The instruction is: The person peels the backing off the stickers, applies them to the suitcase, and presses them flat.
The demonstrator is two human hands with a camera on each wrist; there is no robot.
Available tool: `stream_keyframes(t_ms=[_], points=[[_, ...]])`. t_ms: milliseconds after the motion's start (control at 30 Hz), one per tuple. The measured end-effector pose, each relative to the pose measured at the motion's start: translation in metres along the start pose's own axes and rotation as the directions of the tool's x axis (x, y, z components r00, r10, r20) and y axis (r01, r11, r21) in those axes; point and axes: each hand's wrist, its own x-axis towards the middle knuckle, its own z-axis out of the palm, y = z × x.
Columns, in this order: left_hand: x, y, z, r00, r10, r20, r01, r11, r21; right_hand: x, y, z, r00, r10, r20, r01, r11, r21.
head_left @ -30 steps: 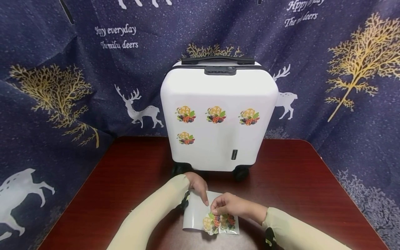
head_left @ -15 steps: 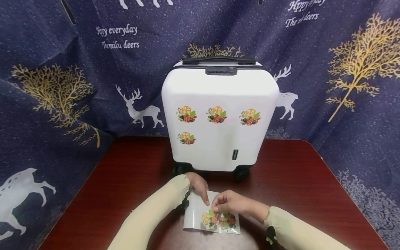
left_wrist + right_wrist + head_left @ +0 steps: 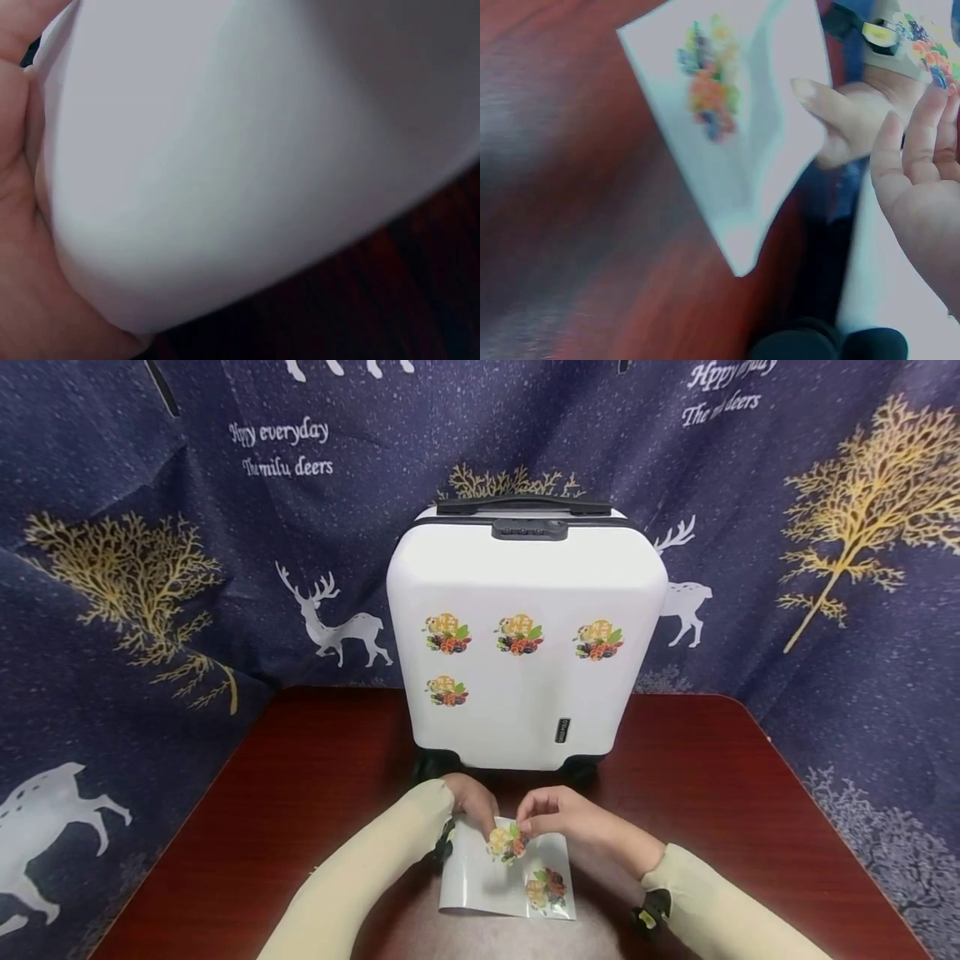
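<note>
My left hand (image 3: 471,797) grips a white sticker sheet (image 3: 468,885) by its upper left part, thumb on top. In the right wrist view its thumb (image 3: 817,101) lies across the sheet; the left wrist view shows the sheet's pale surface (image 3: 187,165) close up. Between thumb and fingers, my right hand (image 3: 562,814) pinches a fruit sticker (image 3: 507,843) with yellow, green and red parts, raised over the sheet. Another fruit sticker (image 3: 546,890) lies on the sheet's lower right. Behind both hands stands a white suitcase (image 3: 525,568).
Three fruit stickers run in a row across the suitcase front, with another sticker (image 3: 447,691) below the left one. The suitcase has a black handle (image 3: 523,506) and dark wheels on the reddish-brown table (image 3: 697,793). A blue deer-print cloth (image 3: 315,543) hangs behind.
My right hand has peeled the fruit sticker off the sheet and lifted it up and away toward the suitcase. My left hand has stayed in place on the sheet.
</note>
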Motion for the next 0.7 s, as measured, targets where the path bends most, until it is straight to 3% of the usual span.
stream_keyframes(t_ms=[133,300,433,567,700], points=[[0.0,-0.002,0.002,0.998,0.042,-0.056,-0.037,0.996,0.079,0.002,-0.009,-0.001,0.995,-0.009,-0.096,0.009,1.0,-0.001],[-0.007,0.0,0.006,0.991,0.014,-0.132,-0.012,1.0,0.009,0.005,-0.018,0.0,0.971,-0.003,-0.239,0.011,0.999,0.031],[-0.01,0.0,0.006,0.99,-0.025,-0.135,0.027,1.0,0.012,0.009,-0.027,0.0,0.911,-0.008,-0.412,0.018,1.0,0.021],[-0.01,0.0,0.004,0.997,-0.007,-0.079,0.009,1.0,0.026,0.013,-0.035,-0.002,0.84,0.005,-0.542,0.021,0.999,0.041],[-0.01,0.0,0.003,0.998,-0.007,-0.058,0.006,1.0,-0.012,0.015,-0.044,-0.003,0.805,0.015,-0.594,0.041,0.996,0.08]])
